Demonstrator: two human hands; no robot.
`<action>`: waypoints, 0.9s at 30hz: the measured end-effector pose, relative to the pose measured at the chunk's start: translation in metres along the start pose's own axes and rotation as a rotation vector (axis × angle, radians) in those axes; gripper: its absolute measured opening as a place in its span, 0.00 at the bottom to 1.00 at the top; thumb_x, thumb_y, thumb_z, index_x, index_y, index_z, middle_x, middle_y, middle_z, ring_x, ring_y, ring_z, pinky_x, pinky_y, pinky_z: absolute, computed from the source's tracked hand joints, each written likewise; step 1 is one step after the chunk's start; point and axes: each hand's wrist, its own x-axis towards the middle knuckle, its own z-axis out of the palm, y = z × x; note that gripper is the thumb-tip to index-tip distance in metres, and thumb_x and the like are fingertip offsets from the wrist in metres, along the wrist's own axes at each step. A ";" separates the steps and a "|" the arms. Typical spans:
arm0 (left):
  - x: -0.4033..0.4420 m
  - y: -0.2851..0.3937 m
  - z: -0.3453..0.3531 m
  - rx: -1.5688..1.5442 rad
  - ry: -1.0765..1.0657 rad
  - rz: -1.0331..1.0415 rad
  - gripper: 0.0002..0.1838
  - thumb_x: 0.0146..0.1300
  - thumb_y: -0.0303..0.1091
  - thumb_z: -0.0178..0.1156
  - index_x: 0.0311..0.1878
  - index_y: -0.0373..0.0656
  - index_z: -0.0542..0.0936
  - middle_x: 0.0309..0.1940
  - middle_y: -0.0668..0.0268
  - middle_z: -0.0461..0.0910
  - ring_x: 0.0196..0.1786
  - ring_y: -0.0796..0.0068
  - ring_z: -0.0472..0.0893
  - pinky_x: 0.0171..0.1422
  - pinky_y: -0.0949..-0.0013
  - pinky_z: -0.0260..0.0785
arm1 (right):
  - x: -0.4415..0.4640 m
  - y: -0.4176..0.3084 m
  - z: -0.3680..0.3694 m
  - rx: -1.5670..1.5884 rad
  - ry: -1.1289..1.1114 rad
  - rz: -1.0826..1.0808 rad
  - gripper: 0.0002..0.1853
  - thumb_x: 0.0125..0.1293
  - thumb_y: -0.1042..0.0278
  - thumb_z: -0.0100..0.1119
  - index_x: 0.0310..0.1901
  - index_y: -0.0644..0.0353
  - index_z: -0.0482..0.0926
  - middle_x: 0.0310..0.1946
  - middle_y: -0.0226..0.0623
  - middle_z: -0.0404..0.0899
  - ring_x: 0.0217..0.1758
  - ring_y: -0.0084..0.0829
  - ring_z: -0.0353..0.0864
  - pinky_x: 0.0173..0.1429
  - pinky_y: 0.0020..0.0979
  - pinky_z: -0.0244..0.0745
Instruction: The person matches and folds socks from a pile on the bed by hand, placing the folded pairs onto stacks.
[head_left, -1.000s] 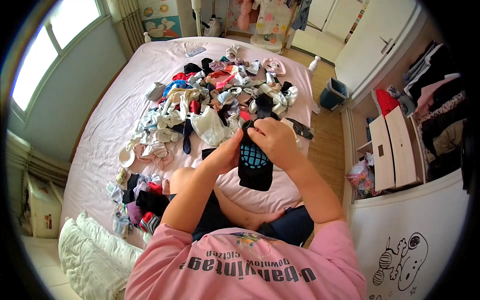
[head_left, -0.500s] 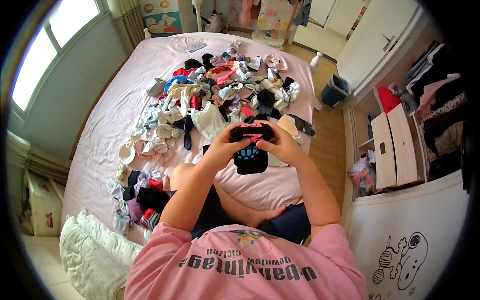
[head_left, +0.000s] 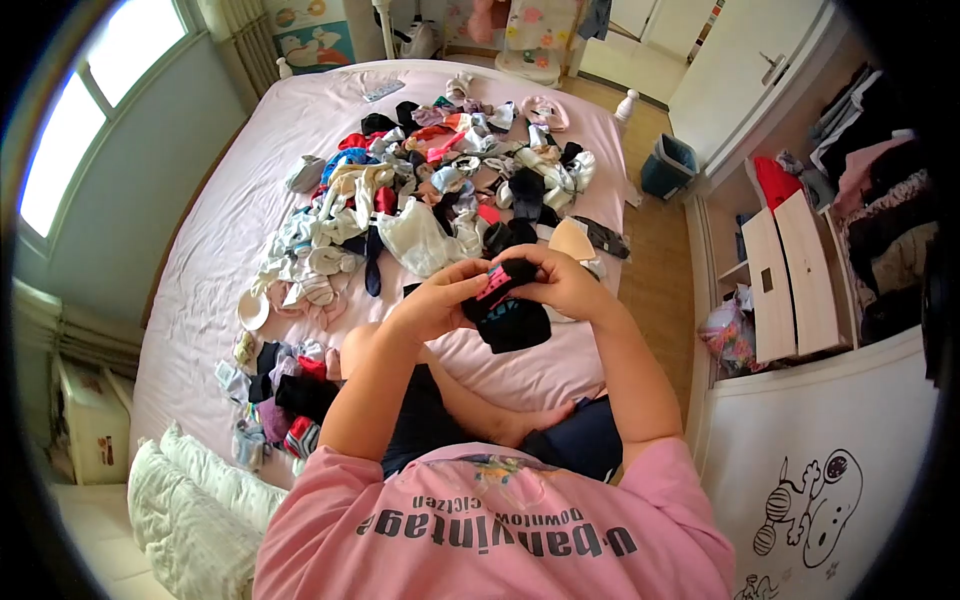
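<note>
Between my two hands, above my lap, is a black sock [head_left: 515, 330] with pink and blue markings, bunched at its upper end. My left hand [head_left: 437, 303] pinches its left side near the pink marking. From the right, my right hand [head_left: 565, 285] grips the upper edge, thumb across the front. Beyond them a large loose heap of socks [head_left: 345, 190] in many colours spreads over the bed, with a white plastic bag [head_left: 410, 238] on its near side. By my left knee lies a smaller pile of bundled socks [head_left: 290, 385].
Pink sheeting covers the bed [head_left: 205, 270]. White pillows [head_left: 185, 510] lie at the near left. To the right are a dark bin [head_left: 668, 168], a wooden drawer unit [head_left: 800, 280] and shelves of hanging clothes [head_left: 880, 190]. A pale cup-shaped piece [head_left: 254, 309] rests left of the heap.
The black sock has turned and tilted, so the blue marking shows less. My hands have shifted their grip around its upper end, the right fingers now over the top edge.
</note>
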 end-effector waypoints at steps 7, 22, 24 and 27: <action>0.001 -0.008 -0.010 -0.212 0.074 0.192 0.18 0.59 0.33 0.56 0.52 0.46 0.66 0.45 0.68 0.73 0.46 0.72 0.77 0.44 0.61 0.75 | -0.014 0.011 0.002 0.156 0.231 0.165 0.26 0.63 0.52 0.51 0.57 0.60 0.64 0.43 0.28 0.71 0.43 0.17 0.70 0.49 0.20 0.65; -0.003 -0.001 0.005 -0.425 0.048 0.313 0.21 0.60 0.33 0.53 0.57 0.48 0.63 0.50 0.66 0.72 0.51 0.69 0.75 0.51 0.56 0.71 | -0.024 0.042 0.030 0.917 0.139 -0.087 0.30 0.55 0.73 0.59 0.60 0.60 0.60 0.52 0.37 0.70 0.55 0.30 0.71 0.55 0.33 0.69; -0.004 -0.003 0.006 -0.385 0.068 0.328 0.20 0.60 0.33 0.54 0.55 0.48 0.64 0.49 0.66 0.72 0.50 0.69 0.75 0.51 0.57 0.71 | -0.025 0.046 0.031 0.940 0.180 -0.053 0.27 0.53 0.77 0.60 0.56 0.60 0.65 0.49 0.36 0.72 0.53 0.30 0.73 0.54 0.32 0.70; -0.003 -0.006 0.004 -0.260 0.114 0.362 0.18 0.59 0.30 0.56 0.52 0.47 0.66 0.46 0.67 0.73 0.47 0.72 0.75 0.49 0.62 0.72 | -0.025 0.056 0.030 0.922 0.271 -0.039 0.23 0.55 0.75 0.59 0.54 0.60 0.67 0.47 0.35 0.74 0.51 0.29 0.74 0.54 0.31 0.70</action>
